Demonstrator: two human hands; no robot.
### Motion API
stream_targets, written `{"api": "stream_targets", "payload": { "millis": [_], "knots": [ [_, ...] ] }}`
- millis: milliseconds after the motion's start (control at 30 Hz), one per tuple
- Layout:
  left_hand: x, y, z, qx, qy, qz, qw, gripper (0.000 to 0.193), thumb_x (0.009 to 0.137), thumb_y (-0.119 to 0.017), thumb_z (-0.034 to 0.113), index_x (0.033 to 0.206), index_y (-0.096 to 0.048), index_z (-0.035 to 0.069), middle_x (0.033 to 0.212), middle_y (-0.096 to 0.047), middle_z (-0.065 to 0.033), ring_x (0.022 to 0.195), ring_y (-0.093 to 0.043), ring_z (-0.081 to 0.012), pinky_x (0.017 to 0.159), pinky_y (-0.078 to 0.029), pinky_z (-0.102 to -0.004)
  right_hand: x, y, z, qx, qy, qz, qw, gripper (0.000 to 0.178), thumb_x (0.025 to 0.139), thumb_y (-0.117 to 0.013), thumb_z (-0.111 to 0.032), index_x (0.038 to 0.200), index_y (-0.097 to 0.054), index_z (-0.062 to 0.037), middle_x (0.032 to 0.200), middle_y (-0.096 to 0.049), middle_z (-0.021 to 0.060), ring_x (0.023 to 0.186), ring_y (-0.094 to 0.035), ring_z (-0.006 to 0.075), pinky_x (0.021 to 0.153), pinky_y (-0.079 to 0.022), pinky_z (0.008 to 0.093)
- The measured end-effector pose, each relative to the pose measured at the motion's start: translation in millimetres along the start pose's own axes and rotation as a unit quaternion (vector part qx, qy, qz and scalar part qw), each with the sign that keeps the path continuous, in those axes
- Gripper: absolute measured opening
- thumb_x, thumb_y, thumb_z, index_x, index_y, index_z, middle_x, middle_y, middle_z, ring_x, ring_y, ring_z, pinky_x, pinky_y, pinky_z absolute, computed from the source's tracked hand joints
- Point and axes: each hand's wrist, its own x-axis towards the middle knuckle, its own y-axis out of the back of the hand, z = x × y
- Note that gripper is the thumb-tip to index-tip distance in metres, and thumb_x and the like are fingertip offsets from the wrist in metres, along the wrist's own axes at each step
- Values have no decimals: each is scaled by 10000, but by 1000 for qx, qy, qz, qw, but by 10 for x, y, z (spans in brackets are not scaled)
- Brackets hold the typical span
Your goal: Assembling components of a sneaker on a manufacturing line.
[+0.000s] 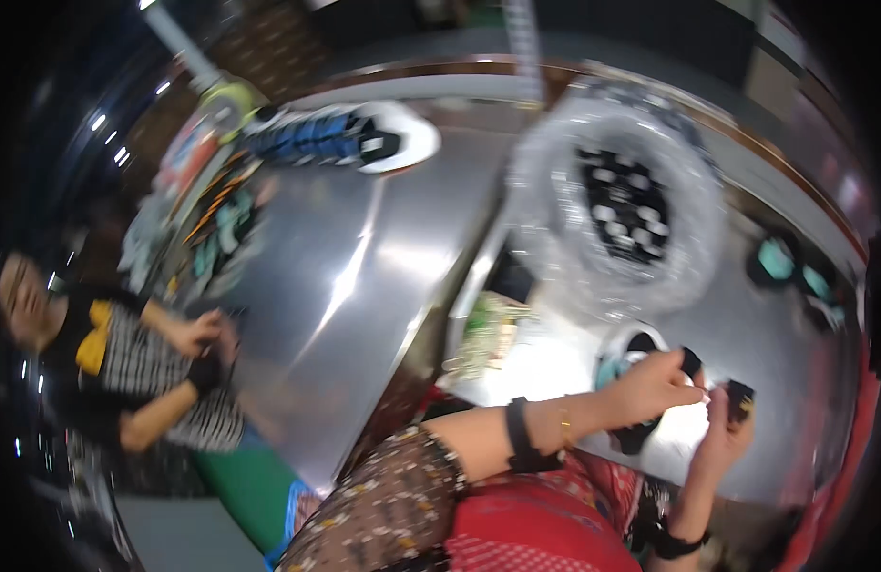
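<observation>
"What do we see in the containers?"

"Toward the upper right of the frame we have a round tub (545, 224) lined with clear plastic, and inside it a heap of black-and-white pieces (626, 205). At upper left we find a white oval tray (423, 138) bearing blue-and-black items (317, 140) in a row, which runs roughly sideways."

"And the small black piece (742, 401)?"

"That is right of centre, lower half of the frame, at the fingers of the right hand (719, 446). We see its longer side standing near upright in the frame, leaning slightly; blur keeps us from telling which end is the front."

"How are our hands?"

"The right one grasps that piece between thumb and fingers. The left hand (645, 386), just to the left of it, is curled, its fingertips close to the right thumb. We see a dark scrap (690, 363) by its forefinger, but we cannot tell whether it is gripped."

"Under them?"

"A white, teal and black cluster (641, 340) on the metal table (545, 372), partly hidden behind the left hand."
</observation>
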Motion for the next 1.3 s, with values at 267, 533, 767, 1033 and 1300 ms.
{"api": "stream_targets", "payload": {
  "millis": [267, 533, 767, 1033, 1300],
  "knots": [
    [-107, 199, 19, -70, 13, 154, 986, 189, 831, -627, 184, 891, -541, 27, 696, -570, 5, 603, -501, -48, 501, -391, -229, 168, -44, 5, -131, 143, 96, 976, 144, 863, -621, -97, 947, -606, 19, 801, -637, 60, 685, -583, 97, 602, -477, 246],
    [-258, 308, 217, -129, 64, 86, 986, 85, 863, -616, 88, 901, -568, 29, 741, -576, 35, 631, -490, -18, 556, -378, -159, -20, -459, -193, -199, 369, -73, 905, 251, 625, -663, 56, 848, -580, -26, 790, -601, 103, 658, -593, 253, 576, -481, 309],
    [-230, 192, 191, -123, 83, 104, 983, 86, 866, -612, 83, 928, -575, 35, 756, -568, 33, 656, -489, -12, 580, -382, -165, -170, -393, -262, 146, -82, -116, 979, 84, 834, -642, -54, 887, -580, -33, 758, -585, -28, 683, -498, 23, 597, -414, 190],
    [-241, 86, 191, -88, 21, 158, 983, 55, 858, -619, 60, 895, -599, 25, 759, -568, 35, 629, -481, -8, 561, -376, -157, -204, -434, -213, 155, -41, -66, 985, 95, 851, -621, -61, 919, -563, -28, 816, -623, 13, 709, -530, 44, 634, -434, 199],
    [-207, 203, 232, -96, 61, 138, 984, 88, 865, -612, 83, 930, -596, 25, 741, -571, 26, 637, -485, -17, 569, -386, -164, -176, -400, -168, 163, -107, -141, 971, 92, 856, -619, -61, 920, -564, -25, 820, -625, 28, 710, -555, 66, 641, -456, 215]
  ]
}}
